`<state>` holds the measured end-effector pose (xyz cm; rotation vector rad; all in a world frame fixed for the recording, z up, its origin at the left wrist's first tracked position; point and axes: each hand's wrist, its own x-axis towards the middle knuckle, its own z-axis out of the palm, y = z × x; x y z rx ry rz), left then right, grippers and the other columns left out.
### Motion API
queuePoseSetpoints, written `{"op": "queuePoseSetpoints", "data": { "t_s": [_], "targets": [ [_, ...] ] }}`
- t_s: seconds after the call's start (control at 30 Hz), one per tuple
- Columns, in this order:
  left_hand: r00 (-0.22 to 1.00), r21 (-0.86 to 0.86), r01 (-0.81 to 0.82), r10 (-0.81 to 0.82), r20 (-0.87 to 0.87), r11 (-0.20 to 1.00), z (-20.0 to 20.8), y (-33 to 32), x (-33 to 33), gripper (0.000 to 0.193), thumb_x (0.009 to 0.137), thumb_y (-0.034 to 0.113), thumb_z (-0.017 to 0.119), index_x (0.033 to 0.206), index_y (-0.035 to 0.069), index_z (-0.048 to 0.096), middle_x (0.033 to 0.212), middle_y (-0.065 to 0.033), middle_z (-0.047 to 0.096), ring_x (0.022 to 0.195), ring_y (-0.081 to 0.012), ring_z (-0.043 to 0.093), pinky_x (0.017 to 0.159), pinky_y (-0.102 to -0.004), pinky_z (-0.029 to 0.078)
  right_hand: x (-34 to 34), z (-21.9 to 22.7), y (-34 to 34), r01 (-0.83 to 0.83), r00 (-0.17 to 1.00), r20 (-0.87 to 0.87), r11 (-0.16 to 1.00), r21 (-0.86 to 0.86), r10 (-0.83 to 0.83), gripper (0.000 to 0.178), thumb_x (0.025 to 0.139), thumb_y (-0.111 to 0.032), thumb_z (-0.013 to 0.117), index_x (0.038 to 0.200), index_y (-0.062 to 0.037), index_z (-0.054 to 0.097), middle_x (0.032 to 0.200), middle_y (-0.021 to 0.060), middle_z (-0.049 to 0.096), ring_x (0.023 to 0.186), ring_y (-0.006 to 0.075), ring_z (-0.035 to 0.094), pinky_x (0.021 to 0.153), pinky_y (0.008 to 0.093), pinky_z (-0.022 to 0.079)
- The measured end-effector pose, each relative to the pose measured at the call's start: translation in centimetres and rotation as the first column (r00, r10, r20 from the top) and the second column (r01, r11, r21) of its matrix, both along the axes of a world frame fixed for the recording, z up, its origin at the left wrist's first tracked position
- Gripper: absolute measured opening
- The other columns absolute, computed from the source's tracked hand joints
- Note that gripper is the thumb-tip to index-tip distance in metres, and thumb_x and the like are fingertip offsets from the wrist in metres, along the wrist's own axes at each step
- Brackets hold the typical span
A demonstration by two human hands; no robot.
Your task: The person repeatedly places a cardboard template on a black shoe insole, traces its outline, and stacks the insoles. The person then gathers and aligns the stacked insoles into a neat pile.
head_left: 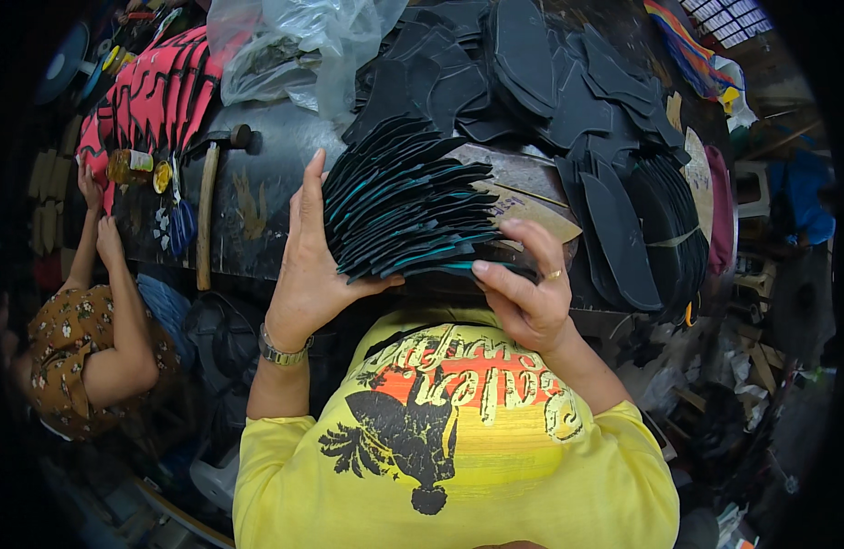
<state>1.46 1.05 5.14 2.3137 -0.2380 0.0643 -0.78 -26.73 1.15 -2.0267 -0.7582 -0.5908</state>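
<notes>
A thick fanned stack of black cut pieces, with teal showing along several edges, is held up over the near edge of the table. My left hand cups its left end, fingers standing up along the side and thumb under the near edge. At the right end, my right hand has thumb and forefinger curled around the nearest pieces. Part of that grip is hidden. More black flat cut pieces lie heaped just beyond the stack.
Clear plastic bags lie at the back. A hammer rests left of my left hand. Farther left, another person's hands work by pink-and-black pieces. A tied black bundle sits at the right table edge, beside brown card.
</notes>
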Motion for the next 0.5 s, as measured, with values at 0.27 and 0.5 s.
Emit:
{"op": "queuePoseSetpoints", "data": {
  "t_s": [0.27,0.5],
  "targets": [
    [1.000,0.017,-0.004,0.004,-0.024,1.000,0.02,0.14,0.12,0.147,0.050,0.023,0.102,0.166,0.009,0.012,0.150,-0.0250,0.042,0.143,-0.0410,0.043,0.117,-0.0489,0.040,0.26,-0.37,0.06,-0.106,0.994,0.010,0.994,0.028,0.106,0.048,0.064,0.005,0.078,0.111,-0.0056,0.076,0.109,0.0133,0.067,0.097,0.0311,0.065,0.089,0.0476,0.053],
    [0.999,0.028,-0.019,0.019,-0.025,0.999,-0.25,0.20,-0.06,0.146,0.051,0.027,0.099,0.166,0.006,0.012,0.157,-0.0230,0.042,0.143,-0.0361,0.045,0.119,-0.0444,0.036,-0.41,-0.36,0.80,0.003,0.937,-0.342,0.979,0.202,0.068,0.086,0.065,0.009,0.077,0.147,-0.0009,0.053,0.126,0.0190,0.054,0.088,0.0312,0.064,0.081,0.0369,0.053]
  ]
}}
